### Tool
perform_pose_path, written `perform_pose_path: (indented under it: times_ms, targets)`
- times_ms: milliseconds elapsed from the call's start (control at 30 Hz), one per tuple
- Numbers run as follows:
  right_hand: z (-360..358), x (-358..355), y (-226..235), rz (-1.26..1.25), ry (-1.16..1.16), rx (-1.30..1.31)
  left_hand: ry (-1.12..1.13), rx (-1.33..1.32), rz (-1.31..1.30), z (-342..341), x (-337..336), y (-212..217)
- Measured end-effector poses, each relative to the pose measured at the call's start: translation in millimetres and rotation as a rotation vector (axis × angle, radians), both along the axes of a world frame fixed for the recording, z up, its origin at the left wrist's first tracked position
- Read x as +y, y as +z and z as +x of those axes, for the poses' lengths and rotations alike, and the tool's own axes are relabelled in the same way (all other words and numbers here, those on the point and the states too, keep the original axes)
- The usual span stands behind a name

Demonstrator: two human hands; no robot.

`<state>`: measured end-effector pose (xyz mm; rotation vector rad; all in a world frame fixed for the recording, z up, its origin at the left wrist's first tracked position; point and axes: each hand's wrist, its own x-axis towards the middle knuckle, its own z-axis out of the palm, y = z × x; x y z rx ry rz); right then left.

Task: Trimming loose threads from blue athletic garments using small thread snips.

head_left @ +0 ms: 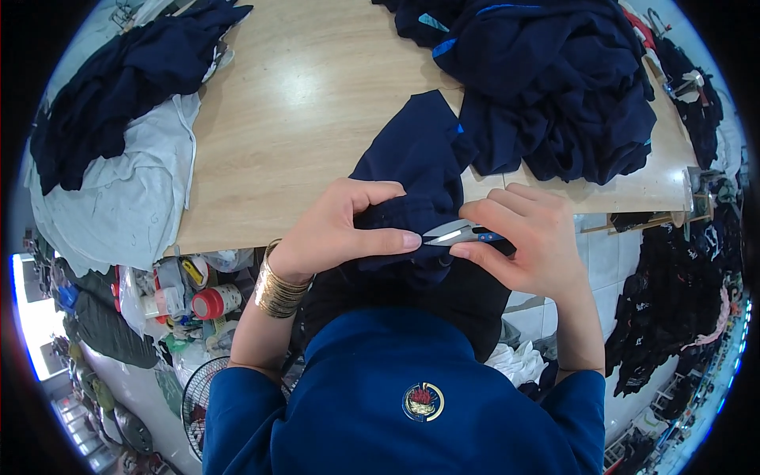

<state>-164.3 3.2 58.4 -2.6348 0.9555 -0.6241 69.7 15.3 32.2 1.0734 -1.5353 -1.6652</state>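
A navy blue garment (pixel 413 154) lies over the table's near edge, part of it hanging towards my lap. My left hand (pixel 348 226) pinches a fold of it between thumb and fingers. In my right hand (pixel 526 237) are small thread snips (pixel 453 234) with silver blades and a dark handle with blue. Their blades point left, with the tips at the cloth right beside my left thumb. Whether the tips touch a thread cannot be made out.
A big heap of navy garments (pixel 554 87) covers the table's right side. White cloth (pixel 142 174) and a navy garment (pixel 142 79) lie at the left. The wooden table (pixel 269 134) ends just before me. Below it stand a red-lidded bottle (pixel 212 303) and a wire fan guard (pixel 194 396).
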Motion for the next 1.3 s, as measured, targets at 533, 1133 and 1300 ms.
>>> perform_pose_path:
  times_ms: [533, 1133, 1300]
  targets:
    - [4.0, 6.0, -14.6, -0.004, -0.053, -0.135, 0.025, 0.058, -0.058, 0.4, 2.7, -8.0]
    - [7.9, 15.6, -4.4, 0.376, -0.213, -0.430, -0.009, 0.049, -0.183, 4.3, 7.4, -5.6]
    - [6.0, 20.3, 8.8, 0.067, -0.254, -0.119, -0.015, 0.011, -0.244, 6.6, 5.4, -5.7]
